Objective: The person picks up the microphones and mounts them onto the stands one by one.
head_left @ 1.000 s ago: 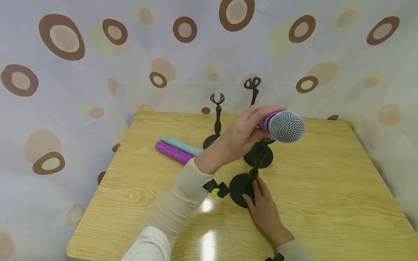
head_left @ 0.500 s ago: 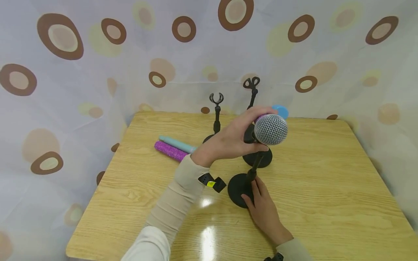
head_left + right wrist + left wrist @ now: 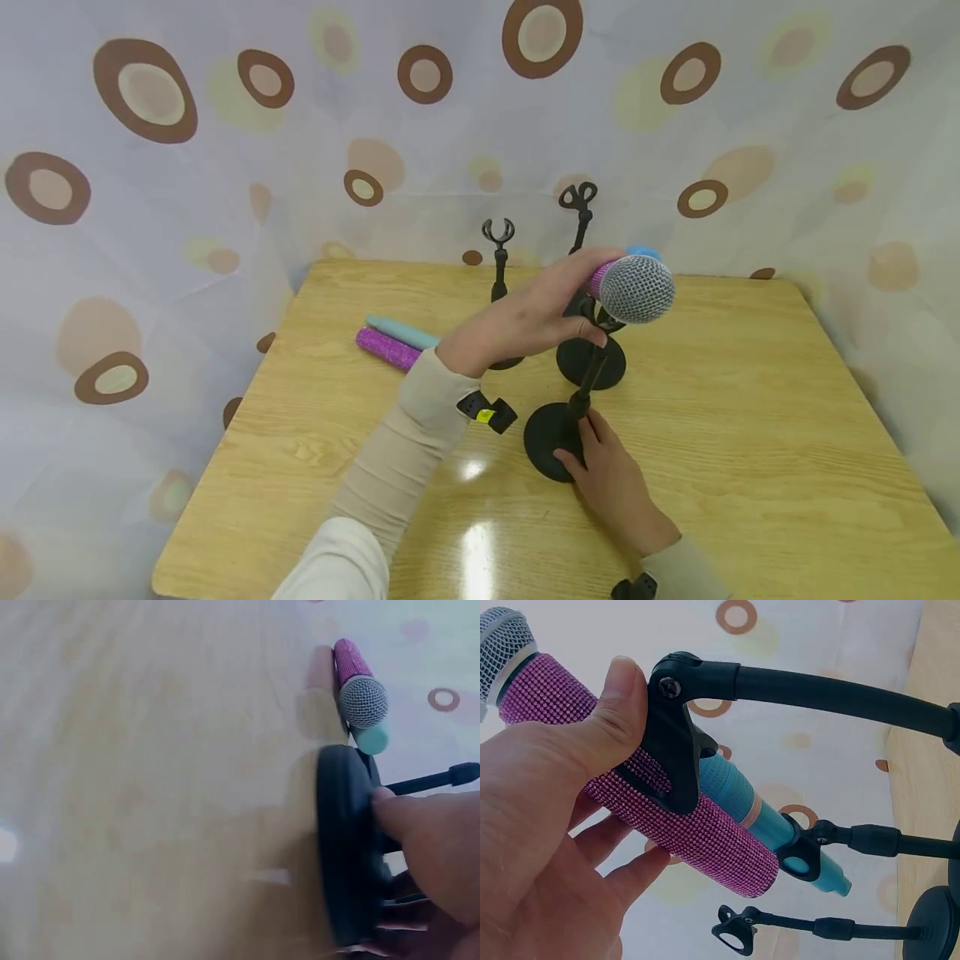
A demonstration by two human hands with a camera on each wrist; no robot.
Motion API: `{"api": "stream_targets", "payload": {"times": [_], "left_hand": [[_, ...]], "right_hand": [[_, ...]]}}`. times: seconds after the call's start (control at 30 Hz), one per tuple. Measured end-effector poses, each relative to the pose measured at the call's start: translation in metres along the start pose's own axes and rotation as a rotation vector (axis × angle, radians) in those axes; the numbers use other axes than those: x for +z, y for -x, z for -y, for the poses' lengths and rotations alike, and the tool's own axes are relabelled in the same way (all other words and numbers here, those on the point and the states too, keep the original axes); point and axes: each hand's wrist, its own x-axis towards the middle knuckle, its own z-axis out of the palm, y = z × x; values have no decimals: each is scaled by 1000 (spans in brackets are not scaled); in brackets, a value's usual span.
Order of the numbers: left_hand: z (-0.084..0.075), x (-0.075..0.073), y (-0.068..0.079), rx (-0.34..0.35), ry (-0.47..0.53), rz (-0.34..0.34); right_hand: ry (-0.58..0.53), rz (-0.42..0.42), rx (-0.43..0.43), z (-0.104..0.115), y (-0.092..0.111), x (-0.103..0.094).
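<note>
My left hand grips a pink rhinestone-covered microphone with a silver mesh head, thumb on one side and fingers round the other. A black clip lies across the microphone's body, next to the thumb. This clip tops a black desk stand, whose round base stands near the middle of the table. Low on that stand, my right hand holds the base, its thumb over the disc in the right wrist view.
Behind, a blue microphone sits in another stand's clip. Two more stands have bare clips, one at left and one farther back. A purple glittery microphone and a teal one lie on the table. A patterned cloth hangs behind.
My left hand shifted left and down with the pink microphone, which then tilted slightly back to the right over the clip. The right hand has stayed at the base.
</note>
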Motion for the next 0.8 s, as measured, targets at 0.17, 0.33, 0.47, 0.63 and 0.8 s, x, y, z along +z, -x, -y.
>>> {"api": "stream_targets", "payload": {"times": [0.17, 0.33, 0.47, 0.63, 0.8], "left_hand": [[-3, -4, 0, -45, -33, 40], [-6, -7, 1, -60, -94, 71], [-8, -5, 3, -20, -163, 47], [-10, 0, 4, -43, -297, 11], [-10, 4, 5, -77, -361, -15]], "right_hand": [[-186, 173, 42, -5, -20, -35], [-493, 130, -42, 4, -46, -105], [-652, 108, -38, 17, -60, -159], [-675, 201, -44, 20, -76, -183], [-683, 180, -69, 16, -85, -184]]}}
